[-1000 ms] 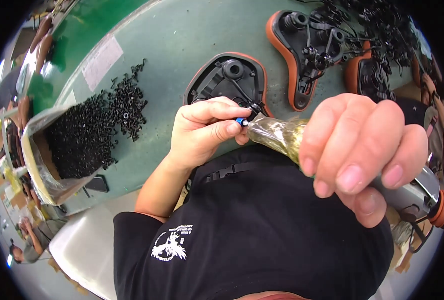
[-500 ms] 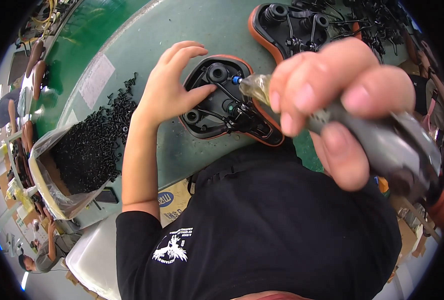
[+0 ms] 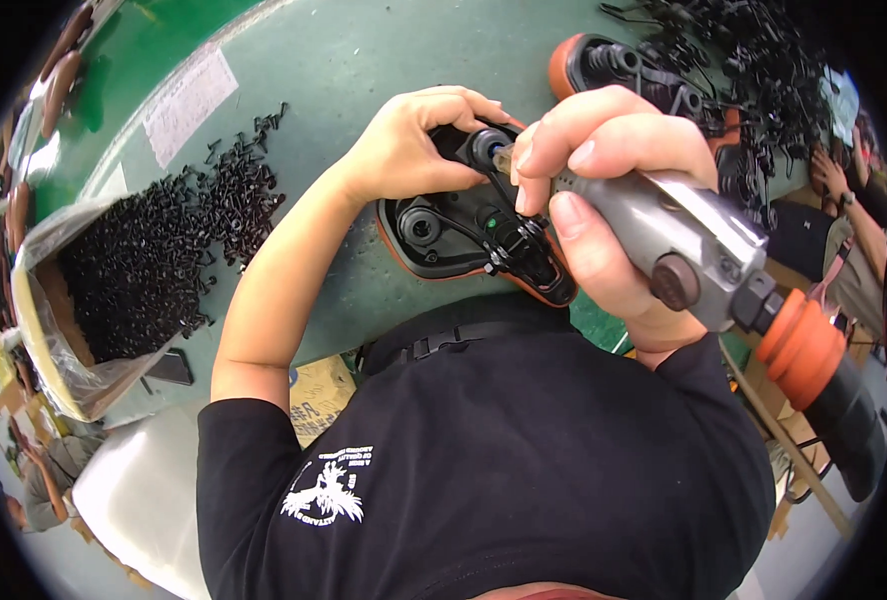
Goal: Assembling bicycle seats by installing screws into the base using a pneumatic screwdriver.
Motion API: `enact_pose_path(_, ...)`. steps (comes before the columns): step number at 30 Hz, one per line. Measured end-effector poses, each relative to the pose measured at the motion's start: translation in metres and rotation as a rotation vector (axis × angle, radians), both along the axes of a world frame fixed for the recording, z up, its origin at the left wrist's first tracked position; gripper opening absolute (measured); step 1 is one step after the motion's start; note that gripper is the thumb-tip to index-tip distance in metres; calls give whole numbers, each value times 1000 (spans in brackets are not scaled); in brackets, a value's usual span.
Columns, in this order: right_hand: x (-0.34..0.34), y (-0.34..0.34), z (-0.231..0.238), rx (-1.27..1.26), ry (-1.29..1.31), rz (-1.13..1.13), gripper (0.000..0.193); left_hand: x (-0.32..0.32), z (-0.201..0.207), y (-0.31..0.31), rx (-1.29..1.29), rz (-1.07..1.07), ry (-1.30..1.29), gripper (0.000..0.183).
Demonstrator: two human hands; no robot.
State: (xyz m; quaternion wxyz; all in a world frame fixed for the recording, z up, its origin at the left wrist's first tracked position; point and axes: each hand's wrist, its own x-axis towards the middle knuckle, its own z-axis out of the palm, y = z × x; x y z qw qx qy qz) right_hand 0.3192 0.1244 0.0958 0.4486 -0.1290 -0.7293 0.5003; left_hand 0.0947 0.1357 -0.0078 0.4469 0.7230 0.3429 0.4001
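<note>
An upturned bicycle saddle (image 3: 411, 262) with a brown rim, black underside and metal rails lies on the green table in front of me. My left hand (image 3: 419, 140) is closed around its far end, fingers over the rim and thumb inside beside a round black spring mount (image 3: 421, 226). My right hand (image 3: 619, 160) is wrapped around a grey metal power screwdriver (image 3: 699, 230) with an orange and black hose end. Its tip meets the other round spring mount (image 3: 487, 147) near my left thumb. Any screw under the tip is hidden.
Left of my arm, black screws (image 3: 154, 260) spill from a plastic-lined box (image 3: 32, 300). Another upturned saddle (image 3: 567, 68) lies at the far right, near a heap of black metal parts (image 3: 764, 60). A co-worker's hand (image 3: 830, 175) shows at the right edge.
The screwdriver has come down, its tip going from beside the spring mount onto it. My left hand has closed in on the saddle's end, and the whole view has shifted.
</note>
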Motion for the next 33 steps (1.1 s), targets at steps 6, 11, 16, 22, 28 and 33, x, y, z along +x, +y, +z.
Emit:
enact_pose_path(6, -15, 13, -12, -92, 23, 40, 28, -1, -17, 2, 38, 25, -34, 34)
enact_pose_path(11, -27, 19, -26, -64, 19, -23, 27, 0, -19, 1, 28, 53, 17, 35)
enact_pose_path(16, -24, 14, -18, -25, -41, -26, 34, 2, -15, -1, 7, 62, 68, 36)
enact_pose_path(22, 48, -16, 6, -108, 219, -119, 33, -46, 15, -9, 245, 406, 161, 45)
enact_pose_path(28, 113, -36, -32, -663, -12, -683, 17, -223, 25, 35, 124, 1464, -171, 47)
enact_pose_path(33, 110, -39, -64, -745, -25, -533, 15, -188, 3, -11, 206, 894, 576, 23)
